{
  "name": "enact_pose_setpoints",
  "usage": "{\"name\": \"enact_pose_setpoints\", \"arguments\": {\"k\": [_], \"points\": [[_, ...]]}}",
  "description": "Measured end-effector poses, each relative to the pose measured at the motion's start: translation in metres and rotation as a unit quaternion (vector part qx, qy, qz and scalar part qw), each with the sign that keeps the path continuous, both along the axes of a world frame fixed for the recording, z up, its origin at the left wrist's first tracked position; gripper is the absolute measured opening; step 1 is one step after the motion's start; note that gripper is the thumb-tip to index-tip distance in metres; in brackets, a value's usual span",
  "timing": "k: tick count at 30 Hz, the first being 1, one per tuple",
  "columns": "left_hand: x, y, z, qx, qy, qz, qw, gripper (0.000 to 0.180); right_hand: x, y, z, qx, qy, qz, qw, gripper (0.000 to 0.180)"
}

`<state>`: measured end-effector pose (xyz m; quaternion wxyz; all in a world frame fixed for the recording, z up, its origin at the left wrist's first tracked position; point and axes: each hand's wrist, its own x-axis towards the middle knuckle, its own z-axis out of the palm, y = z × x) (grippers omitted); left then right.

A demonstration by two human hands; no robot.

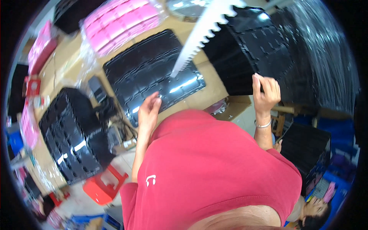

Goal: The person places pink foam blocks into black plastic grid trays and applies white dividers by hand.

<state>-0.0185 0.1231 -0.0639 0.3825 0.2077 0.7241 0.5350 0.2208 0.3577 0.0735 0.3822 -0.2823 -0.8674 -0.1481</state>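
Note:
A glossy black moulded plastic sheet with raised rows lies flat on the cardboard-covered table in front of me. My left hand is at its near edge, thumb and forefinger brought together; whatever they pinch is too small to make out. To the right, my right hand is raised with its fingers curled against the thumb, beside the near corner of a stack of black moulded sheets. Anything inside that grip is hidden. A white saw-toothed strip slants across the view above the middle sheet.
Pink moulded sheets in clear wrap lie at the back left. More black sheets are at the left, near a dark device and cables. A red stool stands below. Black film-wrapped goods rise at right; another person is lower right.

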Motion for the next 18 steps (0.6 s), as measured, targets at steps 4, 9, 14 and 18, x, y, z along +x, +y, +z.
{"name": "enact_pose_setpoints", "arguments": {"k": [4, 9, 14, 18], "points": [[-0.01, -0.002, -0.01, -0.043, 0.069, 0.078, 0.994, 0.035, -0.075, -0.053, -0.024, -0.425, 0.055, 0.259, 0.865, 0.015], [-0.016, 0.005, -0.022, -0.057, 0.109, 0.09, 0.988, 0.033, -0.193, -0.048, -0.105, -0.609, 0.073, 0.297, 0.732, 0.059], [-0.023, -0.011, -0.043, -0.046, 0.098, 0.162, 0.981, 0.032, -0.233, 0.078, -0.149, -0.468, 0.259, 0.028, 0.844, 0.05], [-0.033, -0.013, -0.044, -0.023, 0.081, 0.194, 0.977, 0.03, -0.203, 0.073, -0.127, -0.588, 0.161, 0.276, 0.743, 0.03]]}}
